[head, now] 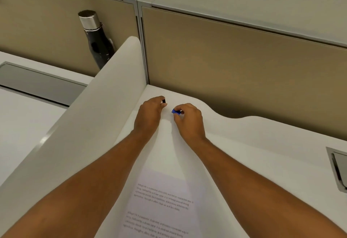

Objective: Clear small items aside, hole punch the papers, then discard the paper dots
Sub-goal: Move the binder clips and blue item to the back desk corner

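Hands at desk's far corner: left hand pinches small black item; right hand pinches small blue item. Printed paper lies well nearer than both grips, between the forearms.

Paper print (blurred) unreadable.
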Demonstrator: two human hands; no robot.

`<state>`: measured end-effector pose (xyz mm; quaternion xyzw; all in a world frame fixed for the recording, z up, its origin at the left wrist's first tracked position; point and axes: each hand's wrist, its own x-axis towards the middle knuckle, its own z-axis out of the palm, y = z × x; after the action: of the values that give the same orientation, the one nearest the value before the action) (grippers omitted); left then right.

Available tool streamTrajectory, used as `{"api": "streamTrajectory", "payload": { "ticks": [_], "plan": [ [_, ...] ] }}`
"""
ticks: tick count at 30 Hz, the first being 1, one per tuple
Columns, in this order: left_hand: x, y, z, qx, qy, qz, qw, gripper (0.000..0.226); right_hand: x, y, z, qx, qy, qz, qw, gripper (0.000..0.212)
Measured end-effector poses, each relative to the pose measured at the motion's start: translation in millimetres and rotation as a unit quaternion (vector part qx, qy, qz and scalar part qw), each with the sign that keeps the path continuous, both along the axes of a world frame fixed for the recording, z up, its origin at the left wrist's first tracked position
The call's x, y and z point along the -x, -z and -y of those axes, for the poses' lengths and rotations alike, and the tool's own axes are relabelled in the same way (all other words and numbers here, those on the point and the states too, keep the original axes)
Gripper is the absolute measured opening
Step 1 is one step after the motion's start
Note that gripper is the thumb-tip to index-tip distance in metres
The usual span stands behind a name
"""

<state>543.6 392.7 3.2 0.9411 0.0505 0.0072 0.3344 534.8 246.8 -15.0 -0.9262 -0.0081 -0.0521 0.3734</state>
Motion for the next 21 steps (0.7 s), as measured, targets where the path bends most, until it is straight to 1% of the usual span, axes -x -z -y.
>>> {"api": "streamTrajectory", "payload": {
  "ticks": [4, 7, 11, 14, 16, 19, 21],
  "plan": [
    [-8, 18, -7, -0.054, 0.058, 0.007, 0.997, 0.031, -16, 12, -3, 0.019, -0.040, 0.013, 0.999, 0.017],
    [-9, 25, -7, -0.080, 0.079, 0.022, 0.993, 0.028, -18, 20, -6, 0.016, -0.038, 0.016, 0.999, 0.019],
    [-11, 29, -9, -0.098, 0.091, 0.018, 0.991, 0.037, -17, 25, -10, -0.026, -0.016, 0.004, 1.000, 0.026],
    [-8, 28, -12, -0.070, 0.077, -0.005, 0.995, 0.043, -15, 21, -9, -0.058, -0.008, -0.034, 0.998, 0.038],
    [-2, 24, -14, -0.049, 0.085, -0.010, 0.995, 0.050, -10, 12, -5, -0.077, -0.007, -0.047, 0.996, 0.043],
    [16, 13, -15, -0.036, 0.099, 0.014, 0.994, 0.058, 11, -4, 5, -0.100, 0.002, -0.049, 0.994, 0.046],
    [38, 2, -12, -0.046, 0.101, 0.031, 0.993, 0.064, 37, -13, 16, -0.086, 0.009, -0.050, 0.995, 0.046]
  ]
}}
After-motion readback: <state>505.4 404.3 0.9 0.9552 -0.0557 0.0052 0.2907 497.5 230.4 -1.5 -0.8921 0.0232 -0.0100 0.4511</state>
